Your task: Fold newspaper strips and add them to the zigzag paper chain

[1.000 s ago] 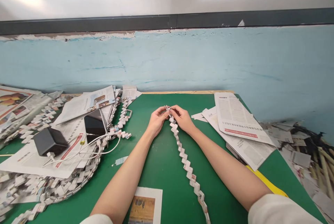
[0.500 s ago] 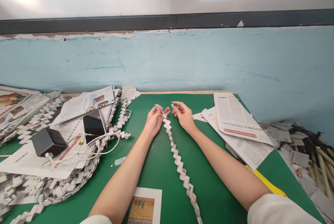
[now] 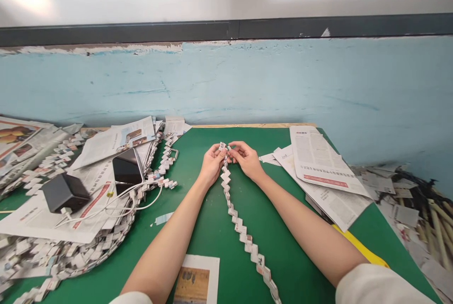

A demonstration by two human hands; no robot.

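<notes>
A zigzag chain of folded newspaper links (image 3: pixel 242 235) runs from my hands down the green table to the front edge of the view. My left hand (image 3: pixel 212 164) is closed on the chain's far end, its thumb pressed near the top links. Beside it, my right hand (image 3: pixel 247 158) pinches a small folded paper piece (image 3: pixel 229 148) against that same end. The fingertips of both hands nearly meet, and they partly hide how the piece and the chain's end fit together.
Left on the green table (image 3: pixel 276 228) lie a black box-shaped charger (image 3: pixel 66 192), a phone (image 3: pixel 127 170), a white cable (image 3: pixel 152 205), newspapers and a heap of folded paper chains (image 3: pixel 95 249). Newspaper sheets (image 3: pixel 318 160) and a yellow object (image 3: pixel 361 246) lie right. A picture sheet (image 3: pixel 196 278) is near the front.
My right hand has moved left, bringing its small paper piece to the chain's end. My left fingers have curled in, and the chain's upper part has shifted slightly.
</notes>
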